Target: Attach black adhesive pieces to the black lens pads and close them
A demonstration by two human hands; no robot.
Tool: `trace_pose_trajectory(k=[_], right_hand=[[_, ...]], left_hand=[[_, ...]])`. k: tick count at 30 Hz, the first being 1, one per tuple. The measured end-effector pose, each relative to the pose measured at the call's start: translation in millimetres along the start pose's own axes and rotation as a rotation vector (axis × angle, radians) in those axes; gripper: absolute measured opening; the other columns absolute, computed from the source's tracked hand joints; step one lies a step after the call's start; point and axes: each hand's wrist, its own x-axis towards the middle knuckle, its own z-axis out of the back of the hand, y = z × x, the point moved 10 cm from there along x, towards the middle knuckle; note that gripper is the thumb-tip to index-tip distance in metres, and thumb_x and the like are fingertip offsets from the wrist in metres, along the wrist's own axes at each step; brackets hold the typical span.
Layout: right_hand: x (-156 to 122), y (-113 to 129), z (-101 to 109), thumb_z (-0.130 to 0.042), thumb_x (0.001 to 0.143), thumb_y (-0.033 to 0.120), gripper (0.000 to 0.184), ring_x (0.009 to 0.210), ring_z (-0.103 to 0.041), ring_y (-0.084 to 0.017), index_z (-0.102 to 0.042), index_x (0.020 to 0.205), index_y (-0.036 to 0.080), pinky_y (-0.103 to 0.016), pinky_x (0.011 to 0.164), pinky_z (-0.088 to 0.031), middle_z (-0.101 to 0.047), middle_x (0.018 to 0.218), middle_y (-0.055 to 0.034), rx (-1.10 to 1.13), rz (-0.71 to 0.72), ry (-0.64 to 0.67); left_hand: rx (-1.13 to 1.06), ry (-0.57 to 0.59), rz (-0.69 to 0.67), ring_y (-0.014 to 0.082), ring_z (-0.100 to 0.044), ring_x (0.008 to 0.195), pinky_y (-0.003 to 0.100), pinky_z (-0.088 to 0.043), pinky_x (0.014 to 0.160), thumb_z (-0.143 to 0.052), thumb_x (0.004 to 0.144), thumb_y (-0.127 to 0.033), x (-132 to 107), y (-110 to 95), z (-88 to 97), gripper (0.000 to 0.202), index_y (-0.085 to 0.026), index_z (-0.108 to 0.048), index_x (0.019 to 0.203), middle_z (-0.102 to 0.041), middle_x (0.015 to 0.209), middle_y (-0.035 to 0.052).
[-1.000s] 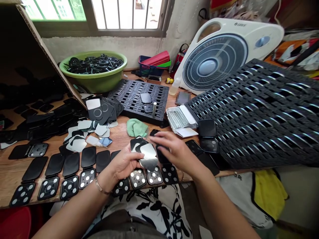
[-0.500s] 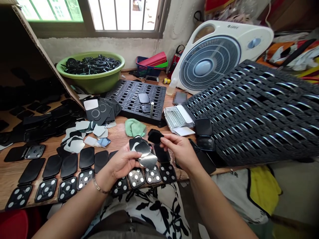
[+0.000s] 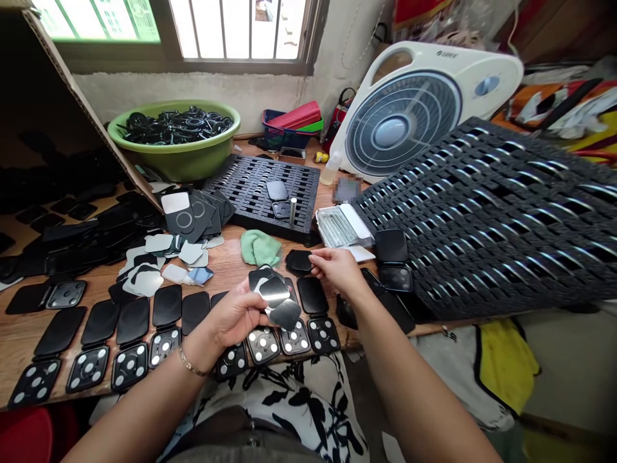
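Note:
My left hand (image 3: 241,313) is closed around several thin, shiny metal plates (image 3: 283,314), fanned out between thumb and fingers. My right hand (image 3: 340,270) pinches the right edge of a thin black piece (image 3: 297,262), which lies low over the table, perhaps on others like it. Just below the black piece is the lid of an unfolded black case (image 3: 313,296). Its lower half (image 3: 323,335) carries several round silver discs. More such cases (image 3: 130,366) lie in a row along the front edge, a few partly hidden by my left hand and arm.
Loose metal and black plates (image 3: 144,273) lie at left beside a cardboard box (image 3: 72,96). Behind are a green basin (image 3: 178,157) of black parts, a slotted black tray (image 3: 255,173) and a green cloth (image 3: 260,247). A white fan (image 3: 400,116) and a large slotted tray (image 3: 501,225) stand at right.
My right hand has shifted slightly up and left, and the black piece in its pinch now appears flatter. The metal plates in my left hand have tilted slightly.

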Motion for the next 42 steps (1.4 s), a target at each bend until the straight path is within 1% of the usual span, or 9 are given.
trace_pose_trajectory(k=[5,9,12,18,21,24,31,35,42], right_hand=[[-18.0,32.1,6.4,-0.071,0.073,0.024,0.014,0.085,-0.066,-0.021,-0.076,0.085,0.02,-0.033,0.079,-0.051,-0.073,0.088,-0.0076,-0.155,0.163,-0.093],[-62.4,55.1,-31.0,-0.071,0.077,0.037,0.022,0.071,-0.062,-0.018,-0.077,0.09,0.021,-0.03,0.067,-0.049,-0.071,0.082,-0.0045,-0.226,0.276,0.156],[-76.4,56.9,-37.1,-0.074,0.074,0.033,0.018,0.069,-0.061,-0.017,-0.076,0.086,0.021,-0.029,0.065,-0.048,-0.069,0.079,-0.0034,-0.22,0.262,0.146],[-69.6,35.4,-37.4,-0.072,0.072,0.036,0.019,0.065,-0.063,-0.018,-0.072,0.077,0.018,-0.026,0.056,-0.046,-0.071,0.071,-0.0038,-0.111,0.059,0.201],[-66.4,36.3,-34.2,-0.073,0.07,0.038,0.02,0.059,-0.059,-0.016,-0.07,0.07,0.019,-0.025,0.051,-0.041,-0.068,0.064,-0.0024,-0.138,0.067,0.202],[-52.4,35.6,-29.1,-0.073,0.07,0.044,0.027,0.057,-0.058,-0.014,-0.068,0.074,0.018,-0.025,0.053,-0.043,-0.067,0.066,-0.0017,0.058,0.082,0.189],[10.3,-0.8,-3.3,-0.074,0.068,0.038,0.023,0.05,-0.058,-0.014,-0.064,0.069,0.017,-0.027,0.051,-0.046,-0.064,0.059,-0.0017,-0.02,-0.017,-0.011],[-4.8,11.2,11.7,-0.074,0.069,0.031,0.015,0.073,-0.065,-0.02,-0.071,0.076,0.019,-0.032,0.07,-0.05,-0.071,0.074,-0.0055,-0.142,0.068,-0.126],[-83.8,17.0,-49.2,-0.072,0.073,0.046,0.029,0.052,-0.057,-0.014,-0.063,0.072,0.018,-0.026,0.052,-0.044,-0.063,0.059,0.0002,0.102,-0.047,0.377]], left_hand=[[0.035,0.012,0.016,0.0286,-0.07,0.096,0.041,-0.061,0.076,-0.071,0.069,-0.004,-1.8,-0.3,-2.6,0.045,-0.015,-0.059,0.111,-0.07,0.112,0.0145],[0.04,0.002,-0.005,0.0215,-0.071,0.08,0.035,-0.061,0.066,-0.075,0.067,-0.005,0.6,-2.5,-2.2,0.049,-0.015,-0.059,0.113,-0.071,0.102,0.0107],[0.035,-0.012,-0.001,0.0203,-0.071,0.078,0.032,-0.061,0.064,-0.077,0.067,-0.006,2.6,-0.5,-1.8,0.051,-0.016,-0.058,0.114,-0.07,0.103,0.0092],[0.04,-0.03,-0.022,0.021,-0.071,0.08,0.033,-0.061,0.065,-0.08,0.066,-0.008,3.3,1.7,-3.4,0.051,-0.018,-0.059,0.112,-0.069,0.101,0.0066],[0.04,-0.044,-0.049,0.0202,-0.071,0.08,0.034,-0.062,0.068,-0.079,0.067,-0.009,4.1,0.7,-3.0,0.048,-0.019,-0.059,0.11,-0.069,0.1,0.0061],[0.041,-0.057,-0.066,0.0202,-0.071,0.078,0.035,-0.062,0.065,-0.079,0.067,-0.009,4.2,-1.8,-1.4,0.045,-0.018,-0.058,0.106,-0.069,0.1,0.0063],[0.037,-0.096,-0.082,0.0226,-0.07,0.078,0.038,-0.062,0.063,-0.079,0.068,-0.009,-1.3,-8.0,3.5,0.045,-0.018,-0.054,0.104,-0.069,0.099,0.0074],[0.017,-0.104,-0.114,0.0233,-0.07,0.083,0.04,-0.063,0.067,-0.078,0.068,-0.009,-3.2,-12.5,4.0,0.047,-0.018,-0.054,0.108,-0.069,0.102,0.0081],[-0.009,-0.105,-0.205,0.0217,-0.069,0.086,0.038,-0.062,0.07,-0.077,0.072,-0.011,1.7,-18.2,6.7,0.043,-0.02,-0.057,0.109,-0.069,0.102,0.0052]])
